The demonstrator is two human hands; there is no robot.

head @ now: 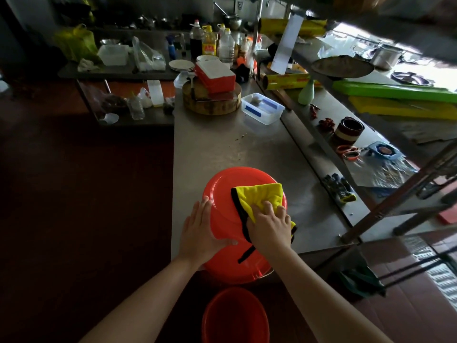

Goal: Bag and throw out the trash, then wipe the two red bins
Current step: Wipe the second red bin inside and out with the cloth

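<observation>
Upturned bin (222, 189): red, bottom up, at the near end of the table (222, 144); its near side juts past the table's near edge.
Cloth (262, 196): yellow with black trim, spread over the right part of the bin's bottom; 1 black strip trails down the near wall.
Right hand (269, 229): on top of the cloth, fingers curled and bunching it against the bin; a clenched hold on the cloth.
Left hand (200, 229): flat on the bin's left side, fingers straight, thumb towards the cloth; steadies the bin without clasping it.
Floor bin (235, 318): the other red bin, upright and open, on the floor just near of the table, below the upturned bin.
Table, far end: round chopping block (210, 105) with a red box (215, 75) on it; clear tub (262, 108) with blue tape just right of the block.
Far counter: cluster of bottles (210, 42), stack of plates (181, 65).
Right ledge (321, 144): runs along the table's right side and carries dark gloves (341, 188), orange scissors (347, 152) and a dark pot (348, 129).
</observation>
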